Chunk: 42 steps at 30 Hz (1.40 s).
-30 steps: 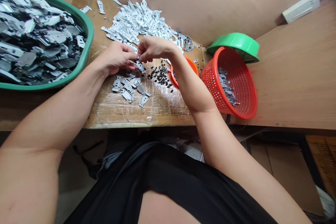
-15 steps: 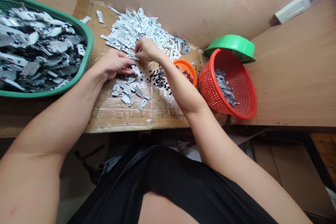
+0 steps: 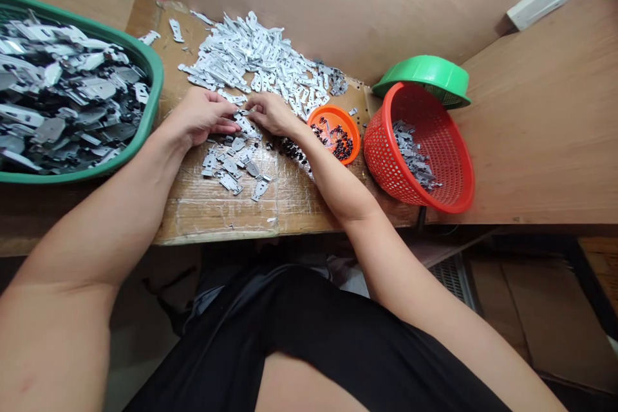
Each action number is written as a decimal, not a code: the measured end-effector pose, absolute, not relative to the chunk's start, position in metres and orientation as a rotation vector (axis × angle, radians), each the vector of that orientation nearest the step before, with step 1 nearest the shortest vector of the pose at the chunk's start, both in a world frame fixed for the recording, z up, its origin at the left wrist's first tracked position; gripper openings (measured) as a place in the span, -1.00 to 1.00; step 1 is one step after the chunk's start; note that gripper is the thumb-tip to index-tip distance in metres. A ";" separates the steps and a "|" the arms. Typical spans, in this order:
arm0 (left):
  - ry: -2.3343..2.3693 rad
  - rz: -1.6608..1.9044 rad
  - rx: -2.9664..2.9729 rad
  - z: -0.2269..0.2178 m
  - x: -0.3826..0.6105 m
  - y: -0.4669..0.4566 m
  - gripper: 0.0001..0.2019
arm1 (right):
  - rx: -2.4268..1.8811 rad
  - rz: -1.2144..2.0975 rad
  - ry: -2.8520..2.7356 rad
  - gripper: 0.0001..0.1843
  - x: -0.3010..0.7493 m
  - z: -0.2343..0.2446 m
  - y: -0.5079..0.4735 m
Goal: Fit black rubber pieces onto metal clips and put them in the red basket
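Note:
My left hand [image 3: 205, 117] is closed at its fingertips on the edge of a flat grey metal plate [image 3: 248, 127] with holes. From the other side my right hand [image 3: 274, 114] reaches in, fingers pinched at the plate's upper end. Whatever lies between those fingers is hidden. Just in front of the hands, several similar metal plates [image 3: 229, 174] lie loosely together. A large heap of narrow, pale metal pieces [image 3: 255, 55] spreads behind them. Small black parts [image 3: 295, 151] are scattered beside my right forearm, which partly covers them.
At left stands a green basket [image 3: 155, 100] full of metal assemblies. To the right are an orange dish [image 3: 357, 135] with small dark parts, a red basket [image 3: 381, 161] holding metal pieces, and a green basket [image 3: 425, 74] behind it. A wooden wall [image 3: 347, 6] bounds the back.
My right hand has come down from the heap's front edge to the plate at my left fingertips. The orange dish shows more fully now. The view has shifted slightly.

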<state>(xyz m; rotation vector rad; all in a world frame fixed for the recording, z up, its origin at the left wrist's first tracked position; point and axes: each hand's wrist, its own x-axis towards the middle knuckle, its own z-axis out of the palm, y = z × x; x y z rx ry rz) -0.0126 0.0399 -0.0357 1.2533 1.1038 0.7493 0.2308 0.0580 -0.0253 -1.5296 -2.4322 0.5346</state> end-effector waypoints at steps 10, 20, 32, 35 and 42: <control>1.122 0.782 1.217 -0.028 -0.011 0.034 -0.39 | -1.578 0.882 -1.917 -0.67 0.243 -0.009 0.034; 1.168 0.813 1.136 -0.020 -0.002 0.023 -0.58 | -1.582 1.396 -1.130 -0.62 0.206 0.019 -0.026; 1.131 0.786 1.247 -0.033 -0.001 0.033 -0.44 | -1.564 1.406 -1.082 -0.49 0.194 0.006 -0.026; 1.122 0.796 1.259 -0.033 -0.001 0.032 -0.39 | -1.573 1.401 -1.057 -0.45 0.194 0.004 -0.026; 1.086 0.851 1.222 -0.028 0.001 0.024 -0.36 | -1.638 1.379 -1.092 -0.31 0.195 0.001 -0.030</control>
